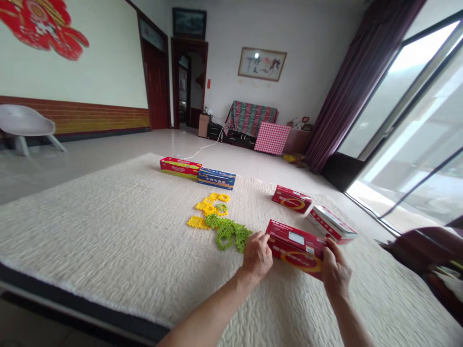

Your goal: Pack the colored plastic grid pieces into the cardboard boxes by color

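Between my two hands is a long dark red cardboard box [294, 246] with a yellow ring design and a pale label on top. My left hand [258, 252] has its fingers closed on the box's left end. At the right end, my right hand [336, 268] grips the box with the thumb on top. Green plastic interlocking pieces [224, 229] lie on the cream quilted cover just left of my left hand. Beyond them are yellow plastic interlocking pieces [210, 205]. A similar dark red box [291, 198] stands behind the held one.
A white and red box [332, 223] lies right of the held box. Farther back, a red and yellow-green box [180, 167] and a blue box [216, 178] stand end to end. The quilted cover [108, 231] drops off at its front-left edge. A white chair [27, 123] stands left.
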A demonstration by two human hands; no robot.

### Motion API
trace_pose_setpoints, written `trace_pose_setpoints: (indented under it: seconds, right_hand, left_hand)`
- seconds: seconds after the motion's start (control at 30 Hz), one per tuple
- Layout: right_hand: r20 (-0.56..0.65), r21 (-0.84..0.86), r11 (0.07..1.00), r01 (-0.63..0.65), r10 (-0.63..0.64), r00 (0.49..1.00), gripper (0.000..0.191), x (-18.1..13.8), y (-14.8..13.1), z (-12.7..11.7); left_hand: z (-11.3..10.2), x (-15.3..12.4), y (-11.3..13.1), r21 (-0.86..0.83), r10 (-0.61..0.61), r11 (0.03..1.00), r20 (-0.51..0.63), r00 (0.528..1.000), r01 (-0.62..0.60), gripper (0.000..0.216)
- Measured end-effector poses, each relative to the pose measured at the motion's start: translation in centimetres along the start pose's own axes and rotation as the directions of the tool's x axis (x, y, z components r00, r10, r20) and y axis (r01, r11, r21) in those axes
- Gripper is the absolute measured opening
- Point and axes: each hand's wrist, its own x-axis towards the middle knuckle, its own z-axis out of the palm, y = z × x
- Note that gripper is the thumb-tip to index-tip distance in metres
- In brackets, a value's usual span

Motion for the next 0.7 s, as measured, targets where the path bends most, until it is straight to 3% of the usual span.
trace_pose_setpoints:
  seconds: [0.2,0.5,0.6,0.7]
  right_hand:
    - [0.056,0.012,1.000,0.016,-0.017,0.998,0.052,-2.5,-0.9,3.9]
    - [0.193,0.161,0.987,0.005,-0.037,0.980,0.054,-5.6,-3.7,13.5]
    - [0.207,0.173,0.985,-0.006,-0.031,0.978,0.054,-5.0,-4.2,14.0]
    - [0.271,0.192,0.981,-0.029,-0.024,0.962,0.058,-4.0,-3.4,12.2]
  left_hand:
    - [-2.3,-0.5,-3.4,0.050,-0.003,0.999,-0.085,0.996,0.007,0.036]
    - [-7.4,0.9,-10.1,0.167,-0.004,0.985,-0.287,0.958,0.054,0.035]
    - [-7.6,1.2,-10.6,0.126,0.021,0.992,-0.339,0.940,0.023,0.028]
    - [-6.4,1.4,-10.2,0.033,0.033,0.999,-0.373,0.927,-0.022,0.018]
